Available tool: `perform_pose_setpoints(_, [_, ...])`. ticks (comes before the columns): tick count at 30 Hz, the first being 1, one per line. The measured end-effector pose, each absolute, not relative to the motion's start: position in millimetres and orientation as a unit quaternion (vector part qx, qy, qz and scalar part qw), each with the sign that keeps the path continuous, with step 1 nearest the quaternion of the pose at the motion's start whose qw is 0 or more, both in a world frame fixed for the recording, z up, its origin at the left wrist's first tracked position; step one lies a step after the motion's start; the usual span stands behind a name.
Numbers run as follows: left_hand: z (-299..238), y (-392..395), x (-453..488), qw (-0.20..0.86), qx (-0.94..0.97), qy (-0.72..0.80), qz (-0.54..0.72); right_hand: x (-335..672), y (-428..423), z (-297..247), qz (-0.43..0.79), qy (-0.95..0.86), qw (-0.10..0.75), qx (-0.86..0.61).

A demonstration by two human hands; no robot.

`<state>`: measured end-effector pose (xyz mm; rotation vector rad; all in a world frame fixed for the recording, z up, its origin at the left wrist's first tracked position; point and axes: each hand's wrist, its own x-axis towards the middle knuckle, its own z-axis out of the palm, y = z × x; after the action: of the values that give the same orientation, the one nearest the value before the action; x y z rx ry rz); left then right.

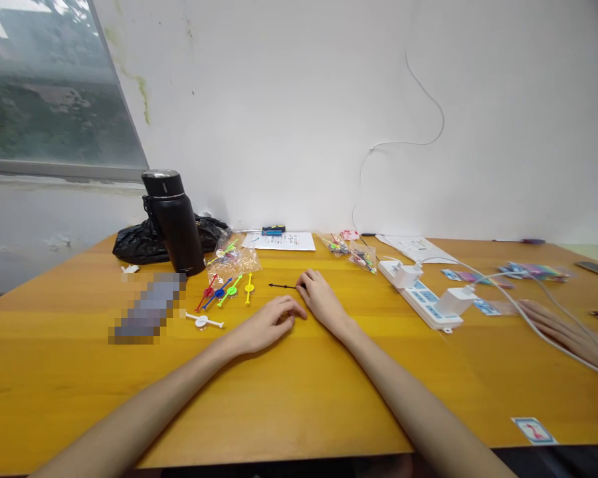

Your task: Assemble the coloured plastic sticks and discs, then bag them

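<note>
A thin black arrow spinner [279,286] lies level at the table's middle, its pointed end to the left. The fingers of my right hand [319,297] are closed on its right end and cover that part. My left hand [269,324] rests on the wood just nearer to me, fingers loosely curved and apart, holding nothing. To its left is a white arrow spinner [202,321]. Beyond that, a red spinner [208,293], a blue spinner [218,293], a green spinner [232,290] and a yellow spinner [249,289] lie in a row.
At left stand a black bottle [174,222] and a black plastic bag [139,244], with a blurred-out flat object [149,309] in front. Clear bags [234,257], paper [284,241] and a screwdriver [273,230] lie behind. A power strip [426,299] with cables and another person's hand [563,328] are right.
</note>
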<state>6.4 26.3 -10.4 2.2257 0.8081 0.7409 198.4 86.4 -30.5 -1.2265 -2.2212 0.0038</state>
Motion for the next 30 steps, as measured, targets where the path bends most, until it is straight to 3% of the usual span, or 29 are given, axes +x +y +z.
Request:
perform_pose_setpoints(5, [-8.0, 24.2, 6.3, 0.327, 0.849, 0.298, 0.288, 197.9, 89.5, -37.3, 0.027, -0.811, 0.334, -0.480])
perform_pose_setpoints(11, [-17.6, 33.1, 6.1, 0.397, 0.785, 0.339, 0.334, 199.3, 92.8, -39.9, 0.309, -0.696, 0.473, -0.443])
perform_pose_setpoints(15, [-31.7, 46.5, 6.3, 0.485, 0.682, 0.351, 0.419, 184.2, 83.9, -37.5, 0.469, -0.646, 0.480, -0.365])
perform_pose_setpoints(24, [-25.9, 40.0, 5.7, 0.355, 0.743, 0.408, 0.396, 171.6, 66.1, -35.0, 0.426, -0.678, 0.465, -0.378])
perform_pose_setpoints(30, [-25.0, 41.7, 5.9, 0.351, 0.748, 0.394, 0.403, 166.6, 66.7, -39.4, 0.417, -0.673, 0.479, -0.380])
